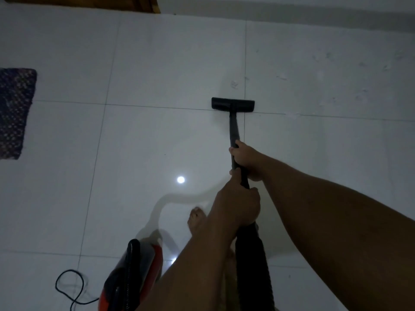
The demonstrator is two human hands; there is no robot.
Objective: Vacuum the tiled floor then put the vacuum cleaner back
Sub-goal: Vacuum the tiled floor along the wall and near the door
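A black vacuum wand (233, 129) runs forward to a flat black floor head (232, 104) that sits on the white tiled floor (157, 70), across a grout line. My right hand (247, 160) grips the wand higher up; my left hand (235, 205) grips it just below, where the black ribbed hose (253, 265) begins. The red and black vacuum body (134, 272) stands on the floor at my lower left. Faint dusty marks (336, 75) show on the tiles to the right of the head.
A dark woven mat (15, 111) lies at the left edge. The vacuum's black power cord (69, 286) loops on the floor at bottom left. My bare foot (197, 221) is beside the vacuum body. A wall base and a brown wooden edge (134, 5) run along the top.
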